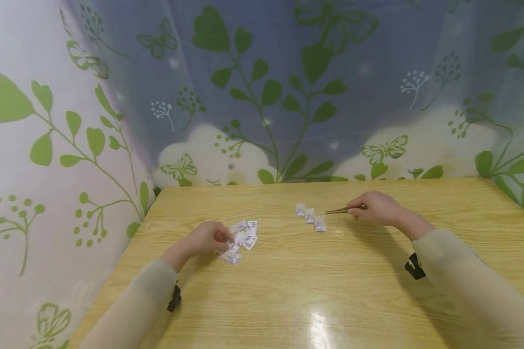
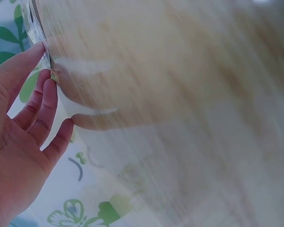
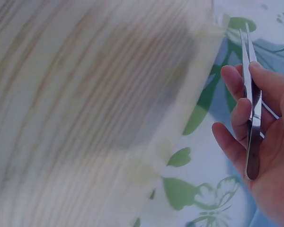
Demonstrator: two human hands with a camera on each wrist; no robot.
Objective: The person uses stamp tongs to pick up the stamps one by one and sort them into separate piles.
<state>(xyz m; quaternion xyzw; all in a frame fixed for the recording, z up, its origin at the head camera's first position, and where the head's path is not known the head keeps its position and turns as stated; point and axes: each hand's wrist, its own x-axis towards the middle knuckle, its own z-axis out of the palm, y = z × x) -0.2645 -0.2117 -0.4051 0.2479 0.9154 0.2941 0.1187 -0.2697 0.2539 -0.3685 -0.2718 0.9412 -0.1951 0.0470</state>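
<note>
In the head view my left hand (image 1: 207,238) is at a loose pile of small clear packets (image 1: 251,228) with pale purple print. Its thumb and fingertips touch packets at the pile's near left side; whether they pinch one is hidden. In the left wrist view the left hand (image 2: 26,127) has its thumb against a shiny packet edge. My right hand (image 1: 377,208) holds metal tweezers (image 1: 338,211), tips pointing left toward three packets (image 1: 309,215) laid in a slanting row. The right wrist view shows the tweezers (image 3: 253,113) between thumb and fingers, their tips slightly apart.
The wooden table (image 1: 279,291) has a glossy top with a bright reflection near the front. Behind it and on the left hangs a curtain (image 1: 253,121) printed with leaves and butterflies. A black strap piece (image 1: 415,266) hangs at the right wrist.
</note>
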